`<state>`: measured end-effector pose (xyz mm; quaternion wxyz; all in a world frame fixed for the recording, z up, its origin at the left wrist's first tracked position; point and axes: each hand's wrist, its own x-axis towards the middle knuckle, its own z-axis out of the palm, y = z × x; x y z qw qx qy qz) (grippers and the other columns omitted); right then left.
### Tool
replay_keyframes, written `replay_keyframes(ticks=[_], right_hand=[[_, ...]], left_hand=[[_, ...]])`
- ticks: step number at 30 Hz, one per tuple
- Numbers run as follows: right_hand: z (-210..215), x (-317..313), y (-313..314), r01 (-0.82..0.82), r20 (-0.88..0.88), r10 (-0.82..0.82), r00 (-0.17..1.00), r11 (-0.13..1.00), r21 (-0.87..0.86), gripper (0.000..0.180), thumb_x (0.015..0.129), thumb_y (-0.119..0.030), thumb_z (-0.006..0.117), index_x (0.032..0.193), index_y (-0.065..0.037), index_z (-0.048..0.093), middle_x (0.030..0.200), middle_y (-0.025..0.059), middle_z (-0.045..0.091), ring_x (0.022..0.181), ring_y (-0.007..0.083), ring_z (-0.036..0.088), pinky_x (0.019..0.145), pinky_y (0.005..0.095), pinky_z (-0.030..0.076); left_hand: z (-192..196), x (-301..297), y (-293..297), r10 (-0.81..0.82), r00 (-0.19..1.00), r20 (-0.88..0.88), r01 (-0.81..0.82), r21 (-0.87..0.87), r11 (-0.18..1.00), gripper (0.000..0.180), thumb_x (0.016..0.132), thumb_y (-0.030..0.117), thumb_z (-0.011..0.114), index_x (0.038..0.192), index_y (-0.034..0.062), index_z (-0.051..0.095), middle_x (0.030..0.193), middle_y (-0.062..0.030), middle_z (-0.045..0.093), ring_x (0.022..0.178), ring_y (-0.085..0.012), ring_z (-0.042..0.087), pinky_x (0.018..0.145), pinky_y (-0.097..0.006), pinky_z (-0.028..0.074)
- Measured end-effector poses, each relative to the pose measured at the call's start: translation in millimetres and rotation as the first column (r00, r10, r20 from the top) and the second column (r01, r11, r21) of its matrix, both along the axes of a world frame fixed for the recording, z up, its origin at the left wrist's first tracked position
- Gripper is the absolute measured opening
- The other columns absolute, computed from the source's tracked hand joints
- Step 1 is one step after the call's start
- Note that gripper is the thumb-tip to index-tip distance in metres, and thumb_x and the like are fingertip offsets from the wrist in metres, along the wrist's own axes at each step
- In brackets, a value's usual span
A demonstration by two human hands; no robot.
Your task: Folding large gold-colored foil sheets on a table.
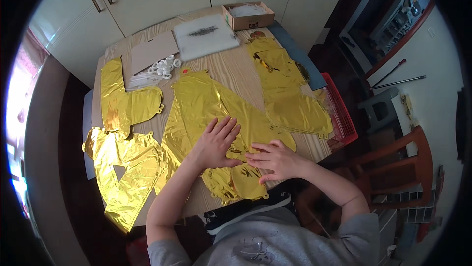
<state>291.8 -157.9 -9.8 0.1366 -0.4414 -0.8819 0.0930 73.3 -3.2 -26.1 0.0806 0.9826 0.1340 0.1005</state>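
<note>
Both of my hands rest on a large, flat gold foil balloon (196, 100) spread over the middle of the wooden table. My left hand (216, 144) lies palm down with its fingers stretched out. Just right of it, my right hand (276, 161) has its fingers spread over the wrinkled foil near the front edge. Neither hand holds anything. An L-shaped gold foil balloon (112, 100) lies at the left. Nearer me, another shiny foil balloon (129, 171) with a triangular hole hangs partly over the edge. More flat gold foil balloons (291, 106) lie at the right.
Behind are white ribbon rolls (164, 68), a cardboard sheet (155, 49), a stack of whitish plastic (206, 37) and an open cardboard box (248, 16). A red basket (341, 111) stands beyond the right edge, near a wooden chair (422, 167). Cabinets (162, 0) line the back.
</note>
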Motion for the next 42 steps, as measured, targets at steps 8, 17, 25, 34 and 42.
replay_keyframes(ticks=[8, 17, 25, 34, 42], right_hand=[[1, 7, -33, -0.073, -0.036, 0.072, 0.997, 0.997, -0.025, 0.037, 0.082, -0.037, 0.068, 0.114, -0.018, 0.067, 0.126, -0.0057, 0.061, 0.127, 0.0155, 0.046, 0.096, 0.0364, 0.035], [7, -1, -50, -0.109, -0.206, 0.135, 0.969, 0.985, 0.132, 0.016, 0.078, -0.019, 0.072, 0.094, -0.014, 0.069, 0.104, -0.0032, 0.069, 0.104, 0.0159, 0.063, 0.086, 0.0345, 0.044], [8, 32, -16, 0.672, -0.108, -0.667, 0.737, 0.740, 0.009, 0.045, 0.077, -0.015, 0.072, 0.114, -0.003, 0.049, 0.110, 0.0184, 0.050, 0.102, 0.0359, 0.054, 0.089, 0.0420, 0.045], [-9, 13, -24, 0.704, -0.253, -0.730, 0.635, 0.682, -0.198, 0.051, 0.077, -0.012, 0.072, 0.120, -0.001, 0.045, 0.115, 0.0202, 0.048, 0.105, 0.0374, 0.050, 0.092, 0.0435, 0.042], [-3, -13, -33, 0.731, -0.081, -0.726, 0.683, 0.677, 0.085, 0.049, 0.079, -0.023, 0.069, 0.122, -0.006, 0.051, 0.120, 0.0184, 0.050, 0.114, 0.0379, 0.048, 0.093, 0.0479, 0.041]], left_hand=[[-1, -1, 0, 0.002, 1.000, -0.008, -0.002, -0.005, 1.000, 0.099, 0.072, 0.068, 0.059, 0.139, -0.0011, 0.040, 0.144, -0.0212, 0.040, 0.137, -0.0358, 0.032, 0.114, -0.051, 0.021], [1, 1, -2, 0.001, 1.000, -0.027, -0.001, -0.008, 1.000, 0.098, 0.073, 0.069, 0.058, 0.140, -0.0009, 0.039, 0.145, -0.0210, 0.038, 0.138, -0.0354, 0.030, 0.114, -0.051, 0.019], [0, -3, -1, 0.002, 0.999, -0.039, -0.002, 0.013, 1.000, 0.098, 0.075, 0.070, 0.054, 0.141, -0.0009, 0.037, 0.146, -0.0211, 0.037, 0.140, -0.0355, 0.028, 0.115, -0.051, 0.018], [-2, -1, -1, -0.004, 0.999, -0.035, 0.005, 0.033, 0.999, 0.099, 0.075, 0.071, 0.053, 0.141, -0.0016, 0.037, 0.146, -0.0214, 0.037, 0.139, -0.0359, 0.029, 0.115, -0.051, 0.019], [1, -3, -4, 0.003, 0.999, -0.033, -0.002, 0.025, 1.000, 0.100, 0.075, 0.071, 0.054, 0.141, -0.0020, 0.037, 0.146, -0.0216, 0.036, 0.139, -0.0353, 0.030, 0.114, -0.051, 0.020]])
